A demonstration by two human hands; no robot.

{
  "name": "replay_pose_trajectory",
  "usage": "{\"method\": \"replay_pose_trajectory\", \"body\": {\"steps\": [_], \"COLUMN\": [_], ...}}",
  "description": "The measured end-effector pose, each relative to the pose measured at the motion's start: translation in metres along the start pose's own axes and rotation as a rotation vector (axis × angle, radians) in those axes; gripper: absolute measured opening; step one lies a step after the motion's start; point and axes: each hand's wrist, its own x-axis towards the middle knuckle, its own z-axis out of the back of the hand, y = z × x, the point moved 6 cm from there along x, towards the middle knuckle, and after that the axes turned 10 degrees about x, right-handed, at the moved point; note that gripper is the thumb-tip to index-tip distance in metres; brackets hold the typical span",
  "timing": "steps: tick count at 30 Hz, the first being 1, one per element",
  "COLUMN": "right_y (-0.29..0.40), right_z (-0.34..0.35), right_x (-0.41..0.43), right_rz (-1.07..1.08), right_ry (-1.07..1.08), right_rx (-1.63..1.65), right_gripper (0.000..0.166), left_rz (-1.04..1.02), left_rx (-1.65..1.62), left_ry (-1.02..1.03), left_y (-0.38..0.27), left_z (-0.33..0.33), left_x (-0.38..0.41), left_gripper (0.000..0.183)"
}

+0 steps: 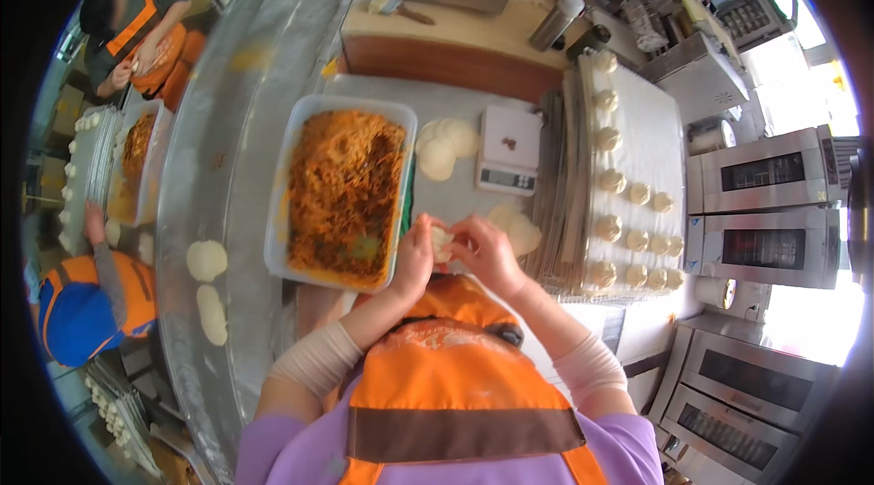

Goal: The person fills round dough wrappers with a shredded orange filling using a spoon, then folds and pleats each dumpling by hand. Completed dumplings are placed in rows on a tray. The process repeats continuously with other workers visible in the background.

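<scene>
A small dough bun [441,244] sits between my two hands. My left hand [416,258] cups it from the left, while the fingertips of my right hand [486,249] pinch its top edge. Just left of my hands stands a clear plastic tub [274,239] holding an orange-brown chopped filling [345,191]. Flat dough rounds [447,144] overlap on the metal table beyond my hands, and more dough rounds [522,234] lie partly behind my right hand. A white digital scale [509,137] bears a few small brown crumbs.
On the right, a lined tray [645,123] atop a tray stack carries rows of pleated buns [609,228]. Dough pieces [207,261] rest on the left metal counter [205,212]. A brush [403,8] lies on the wooden board [464,34]. Co-workers in orange aprons stand left and at the back. Ovens [765,208] line the right.
</scene>
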Motion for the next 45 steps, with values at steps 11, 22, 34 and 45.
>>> {"method": "replay_pose_trajectory", "body": {"steps": [11,22,34,45], "right_y": [-0.006,-0.265,-0.291,-0.079], "right_z": [0.026,0.148,0.142,0.074], "right_x": [-0.002,0.109,0.129,0.042], "right_rz": [0.307,-0.329,-0.262,-0.463], "right_ry": [0.123,-0.389,-0.41,0.033], "right_rx": [-0.254,-0.262,-0.467,0.556], "right_gripper": [0.013,0.015,0.014,0.009], "left_rz": [0.123,0.181,0.22,0.016], "left_rx": [-0.297,-0.427,-0.362,-0.369], "left_ry": [0.017,-0.006,-0.055,0.057], "left_y": [0.046,0.044,0.056,-0.016], "left_z": [-0.038,-0.028,-0.017,-0.032], "left_x": [0.034,0.018,-0.009,0.021], "left_gripper": [0.043,0.046,0.049,0.056]}}
